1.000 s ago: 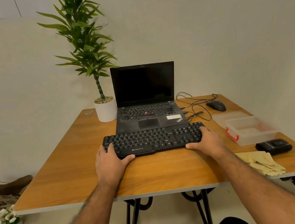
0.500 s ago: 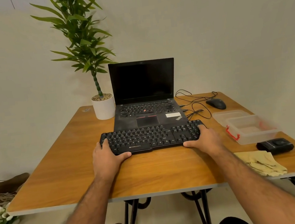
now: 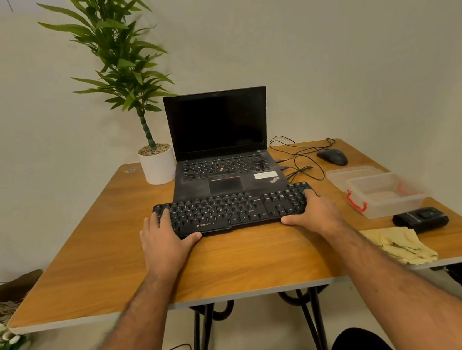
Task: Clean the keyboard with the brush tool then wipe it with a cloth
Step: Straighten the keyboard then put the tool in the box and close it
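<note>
Keyboard: black, lying mid-frame on the wooden table, its far edge resting against the open laptop. Left hand is gripping its left end, fingers on the keys, thumb hooked under the near edge. Right hand is gripping the right end likewise. Cloth: yellow, lying crumpled at lower right, near a black case and a clear box.

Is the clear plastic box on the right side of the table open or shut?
Open. The clear plastic box with red clips has no lid on top; its clear lid lies flat just behind it.
</note>
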`<state>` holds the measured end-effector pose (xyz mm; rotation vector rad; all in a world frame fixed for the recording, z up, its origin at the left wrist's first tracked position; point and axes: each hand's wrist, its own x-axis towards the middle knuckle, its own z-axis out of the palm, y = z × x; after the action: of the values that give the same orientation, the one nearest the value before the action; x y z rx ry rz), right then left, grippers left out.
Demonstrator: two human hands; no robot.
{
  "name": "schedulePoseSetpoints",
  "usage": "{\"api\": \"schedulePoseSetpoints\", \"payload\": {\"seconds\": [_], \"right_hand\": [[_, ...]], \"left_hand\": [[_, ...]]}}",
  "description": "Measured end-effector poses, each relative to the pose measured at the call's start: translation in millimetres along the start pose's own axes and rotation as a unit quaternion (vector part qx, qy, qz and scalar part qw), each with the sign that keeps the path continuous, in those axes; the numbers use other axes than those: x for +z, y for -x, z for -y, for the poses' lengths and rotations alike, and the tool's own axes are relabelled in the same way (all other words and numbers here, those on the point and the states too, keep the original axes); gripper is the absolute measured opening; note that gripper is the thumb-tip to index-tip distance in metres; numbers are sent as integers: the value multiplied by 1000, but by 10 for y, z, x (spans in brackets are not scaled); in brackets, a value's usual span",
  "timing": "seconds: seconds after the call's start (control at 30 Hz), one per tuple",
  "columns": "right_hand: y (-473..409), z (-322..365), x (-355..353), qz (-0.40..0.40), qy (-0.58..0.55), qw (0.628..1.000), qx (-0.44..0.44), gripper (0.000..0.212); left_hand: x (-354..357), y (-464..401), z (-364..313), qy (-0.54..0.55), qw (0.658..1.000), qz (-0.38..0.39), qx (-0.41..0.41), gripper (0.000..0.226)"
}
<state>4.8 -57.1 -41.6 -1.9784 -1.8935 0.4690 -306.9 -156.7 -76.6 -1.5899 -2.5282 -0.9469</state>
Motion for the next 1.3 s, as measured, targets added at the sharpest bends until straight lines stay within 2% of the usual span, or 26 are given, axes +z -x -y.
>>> {"api": "schedulePoseSetpoints", "payload": {"seconds": [0.1,0.33,0.5,0.63,0.77,0.83,0.93,1.0,1.2,1.3], "right_hand": [[95,-21,-109,-15,-23,999,-30,94],[411,-358,-700,-84,-56,993,-54,63],[657,-884,-1136,-110,-47,993,-2,31],[797,-1309,-1227,-115,-43,992,40,14],[886,-1582,-1217,-108,7,991,81,16],[897,-1682,-1173,-92,15,989,111,25],[884,-1725,-1069,-52,-36,989,132,41],[862,-1690,-1000,-33,-60,989,133,44],[806,-1510,-974,-16,-158,980,117,33],[790,-1417,-1088,-45,-247,965,77,31]], "left_hand": [[-56,133,-267,22,996,-6,84,78],[2,595,-1316,126,969,83,198,38],[299,918,-2041,136,953,179,204,39],[578,1116,-2435,118,945,246,182,58],[750,1199,-2624,62,944,245,213,50],[778,1205,-2685,42,942,236,234,46],[800,1224,-2769,-2,935,245,256,48],[834,1239,-2808,-10,932,246,265,51],[783,1259,-2804,45,930,252,263,46],[683,1237,-2790,109,918,250,288,57]]}}
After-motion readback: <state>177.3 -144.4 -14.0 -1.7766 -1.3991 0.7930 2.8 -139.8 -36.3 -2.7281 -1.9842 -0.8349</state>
